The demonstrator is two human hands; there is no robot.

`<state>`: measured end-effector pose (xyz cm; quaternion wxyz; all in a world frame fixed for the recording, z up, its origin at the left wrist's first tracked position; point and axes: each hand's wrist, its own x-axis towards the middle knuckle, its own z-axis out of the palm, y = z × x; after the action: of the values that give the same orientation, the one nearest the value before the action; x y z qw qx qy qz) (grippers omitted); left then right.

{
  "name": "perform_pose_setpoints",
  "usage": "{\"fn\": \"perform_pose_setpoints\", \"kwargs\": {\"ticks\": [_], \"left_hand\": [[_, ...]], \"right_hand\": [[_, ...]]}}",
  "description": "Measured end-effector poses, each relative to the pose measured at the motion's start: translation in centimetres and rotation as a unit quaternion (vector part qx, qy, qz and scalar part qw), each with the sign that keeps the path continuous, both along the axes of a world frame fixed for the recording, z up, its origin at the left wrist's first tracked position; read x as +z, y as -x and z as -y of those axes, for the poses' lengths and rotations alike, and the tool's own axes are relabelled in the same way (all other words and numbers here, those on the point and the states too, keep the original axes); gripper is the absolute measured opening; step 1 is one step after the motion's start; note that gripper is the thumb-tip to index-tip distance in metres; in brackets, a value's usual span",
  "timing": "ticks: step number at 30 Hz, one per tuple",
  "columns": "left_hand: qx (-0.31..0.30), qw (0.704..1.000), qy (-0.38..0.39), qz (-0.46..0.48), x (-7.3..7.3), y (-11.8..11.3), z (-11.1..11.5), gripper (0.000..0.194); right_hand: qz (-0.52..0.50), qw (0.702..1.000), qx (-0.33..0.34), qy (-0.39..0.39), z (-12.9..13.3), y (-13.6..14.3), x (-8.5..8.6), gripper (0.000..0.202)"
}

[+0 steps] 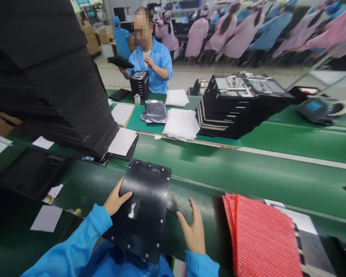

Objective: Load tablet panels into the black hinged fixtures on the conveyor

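Note:
In the head view my left hand (114,198) grips the left edge of a flat black rectangular panel (145,207), its thumb lying over the face. Small light screw-like dots run along the panel's border, and a torn whitish mark shows near its middle. My right hand (193,227) is apart from the panel, just right of it, with thumb and fingers spread and nothing between them. Farther right lies a pile of red ribbed bubble-wrap-like sheets (266,234), which my right hand does not touch.
A tall stack of black trays (54,77) rises at the left. Beyond the green conveyor (248,169) stand stacked black units (230,107), white sheets (181,124) and a silvery bag (154,111). A co-worker (158,57) across the bench holds a dark panel (120,62).

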<state>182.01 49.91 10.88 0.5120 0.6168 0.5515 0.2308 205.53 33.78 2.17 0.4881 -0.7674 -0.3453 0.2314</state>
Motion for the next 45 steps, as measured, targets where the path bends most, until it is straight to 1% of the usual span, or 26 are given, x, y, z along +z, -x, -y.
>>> {"fn": "perform_pose_setpoints", "kwargs": {"ticks": [2,4,5,7,9,11,13,16,18,20,23,25,27,29,30,32,34,35,36,37,39,40,41,42,43,45], "left_hand": [[0.005,0.999,-0.014,-0.04,0.2,-0.2,0.2,0.084],[0.014,0.997,-0.021,-0.068,0.4,-0.3,0.4,0.083],[0.017,0.997,-0.024,-0.078,0.6,-0.4,0.4,0.082],[0.018,0.995,-0.029,-0.092,0.8,-0.5,0.4,0.082],[0.009,0.994,-0.034,-0.105,1.0,-0.5,0.4,0.081],[-0.003,0.993,-0.04,-0.113,1.1,-0.5,0.4,0.08],[-0.004,0.993,-0.041,-0.113,1.2,-0.5,0.4,0.08],[0.007,0.993,-0.036,-0.11,1.1,-0.4,0.4,0.08],[0.01,0.993,-0.037,-0.11,1.1,-0.4,0.5,0.081],[0.013,0.993,-0.04,-0.108,1.1,-0.5,0.5,0.081],[0.017,0.994,-0.037,-0.104,1.1,-0.4,0.6,0.082],[0.017,0.994,-0.037,-0.104,1.1,-0.4,0.6,0.082],[0.014,0.993,-0.04,-0.106,1.0,-0.3,0.5,0.082],[0.011,0.993,-0.047,-0.109,1.0,-0.2,0.5,0.081],[0.011,0.993,-0.05,-0.11,1.0,-0.2,0.5,0.081],[0.012,0.992,-0.052,-0.112,1.0,-0.2,0.5,0.081],[0.012,0.992,-0.05,-0.112,1.0,-0.3,0.5,0.081],[0.011,0.992,-0.048,-0.112,1.1,-0.3,0.5,0.081],[0.011,0.992,-0.048,-0.112,1.1,-0.3,0.5,0.081],[0.011,0.992,-0.046,-0.113,1.1,-0.3,0.5,0.081],[0.016,0.993,-0.039,-0.114,1.2,-0.3,0.5,0.082],[0.018,0.993,-0.035,-0.113,1.2,-0.3,0.5,0.083],[0.02,0.993,-0.032,-0.112,1.2,-0.3,0.4,0.083],[0.02,0.993,-0.032,-0.111,1.2,-0.3,0.4,0.083],[0.02,0.993,-0.034,-0.11,1.2,-0.4,0.4,0.082],[0.017,0.993,-0.039,-0.111,1.2,-0.5,0.5,0.081]], "right_hand": [[0.047,0.998,0.008,0.028,-0.7,-1.6,-4.3,0.085],[0.068,0.996,0.038,0.038,-1.0,-2.3,-7.8,0.079],[0.07,0.996,0.042,0.038,-0.9,-2.5,-8.9,0.073],[0.086,0.995,0.027,0.032,-0.4,-2.5,-10.0,0.064],[0.133,0.99,0.028,0.037,0.5,-2.3,-9.9,0.063],[0.192,0.977,0.073,0.058,1.4,-1.8,-9.9,0.071],[0.222,0.964,0.121,0.082,2.1,-1.4,-10.5,0.075],[0.181,0.97,0.14,0.087,2.6,-1.7,-11.8,0.065],[0.126,0.984,0.103,0.068,2.7,-2.6,-11.6,0.057],[0.086,0.995,0.045,0.032,2.6,-3.4,-10.3,0.055],[0.047,0.999,-0.002,-0.018,2.0,-3.9,-8.1,0.066],[-0.027,1.0,-0.003,0.002,1.1,-3.4,-7.5,0.08],[-0.152,0.987,-0.014,0.051,-0.2,-2.7,-7.8,0.092],[-0.29,0.952,-0.048,0.091,-1.4,-2.2,-8.0,0.09],[-0.357,0.928,-0.064,0.091,-1.7,-2.1,-7.9,0.085],[-0.489,0.869,-0.068,0.038,-1.9,-2.5,-6.8,0.072],[-0.592,0.804,-0.029,-0.05,-1.5,-3.3,-4.9,0.063],[-0.614,0.785,-0.001,-0.083,-1.2,-3.8,-3.8,0.061],[-0.604,0.791,0.029,-0.095,-0.9,-4.2,-2.8,0.058],[-0.552,0.828,0.06,-0.081,-0.7,-4.6,-1.8,0.054],[-0.369,0.923,0.111,-0.014,-0.5,-5.3,-0.1,0.043],[-0.264,0.956,0.128,0.021,-0.5,-5.4,0.5,0.035],[-0.158,0.975,0.144,0.055,-0.5,-5.4,1.1,0.028],[-0.056,0.982,0.161,0.086,-0.5,-5.4,1.6,0.023],[0.039,0.976,0.181,0.113,-0.4,-5.2,2.0,0.021],[0.225,0.937,0.217,0.159,-0.1,-4.6,2.9,0.018]]}}
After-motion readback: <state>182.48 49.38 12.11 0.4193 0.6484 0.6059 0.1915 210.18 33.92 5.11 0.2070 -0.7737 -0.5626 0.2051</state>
